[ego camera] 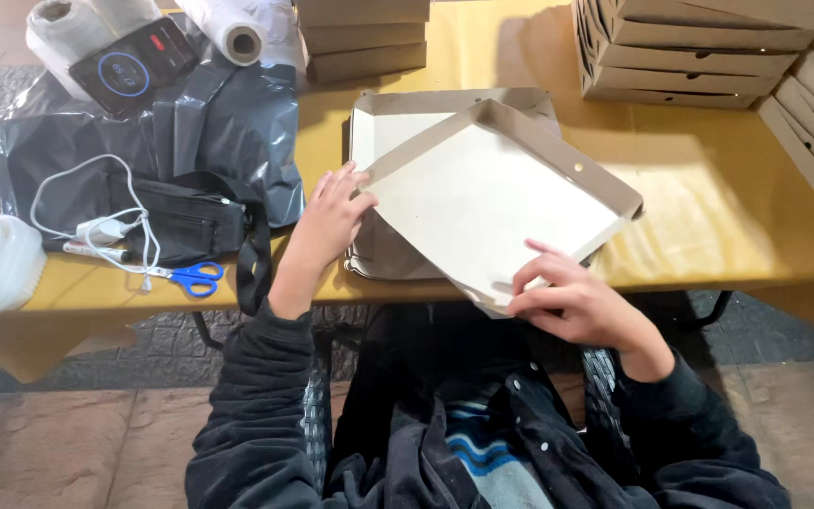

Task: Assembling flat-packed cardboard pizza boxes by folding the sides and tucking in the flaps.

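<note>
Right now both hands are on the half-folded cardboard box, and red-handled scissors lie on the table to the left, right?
Not quite: the head view shows the scissors have blue handles. The left hand and right hand do hold the half-folded cardboard box on the table.

Warm side light, soft shadows
</note>
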